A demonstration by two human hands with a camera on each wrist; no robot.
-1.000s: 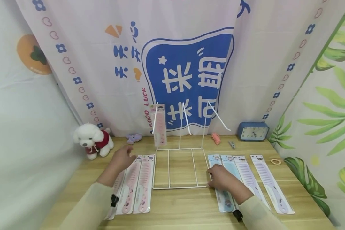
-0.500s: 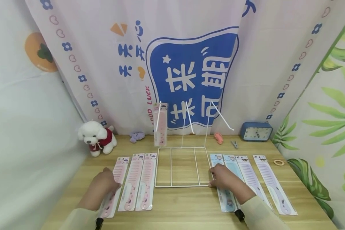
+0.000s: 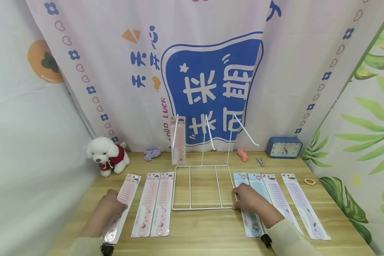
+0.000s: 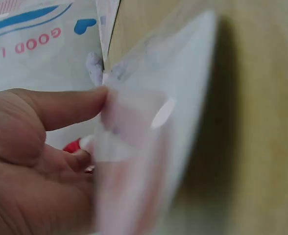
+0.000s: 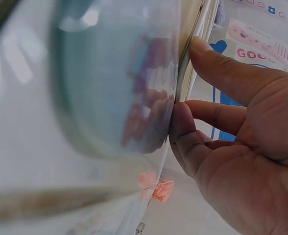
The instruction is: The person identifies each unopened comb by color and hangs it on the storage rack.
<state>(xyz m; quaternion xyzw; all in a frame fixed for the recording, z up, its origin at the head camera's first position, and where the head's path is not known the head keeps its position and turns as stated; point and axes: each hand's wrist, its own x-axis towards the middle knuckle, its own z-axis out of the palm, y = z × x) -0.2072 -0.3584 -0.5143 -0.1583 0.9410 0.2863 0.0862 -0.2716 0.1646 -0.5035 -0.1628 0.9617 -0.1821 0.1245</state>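
My left hand (image 3: pixel 106 210) pinches a packaged pink comb (image 3: pixel 128 190) at the far left of the row. In the left wrist view the thumb presses on the clear wrapper, and the comb's package (image 4: pixel 139 142) tilts with one edge up from the table. My right hand (image 3: pixel 250 199) holds the right side of a white wire display rack (image 3: pixel 204 208), thumb near its front corner, with a packaged blue comb (image 3: pixel 252 224) partly under the hand. Another packaged pink comb (image 3: pixel 179 140) hangs from the rack's left hook. The middle and right hooks carry nothing.
Two packaged pink combs (image 3: pixel 146 204) lie left of the rack. Right of it lie a second blue comb (image 3: pixel 258 187) and two purple combs (image 3: pixel 302 204). Behind stand a plush dog (image 3: pixel 104 153), purple toy (image 3: pixel 152 154), coral toy (image 3: pixel 242 155), clip (image 3: pixel 260 161), clock (image 3: pixel 284 147); a wooden ring (image 3: pixel 315 181) lies right.
My left hand has come down from above the pink combs to the leftmost one, taken hold of it and shifted it slightly left. The right hand stays at the rack.
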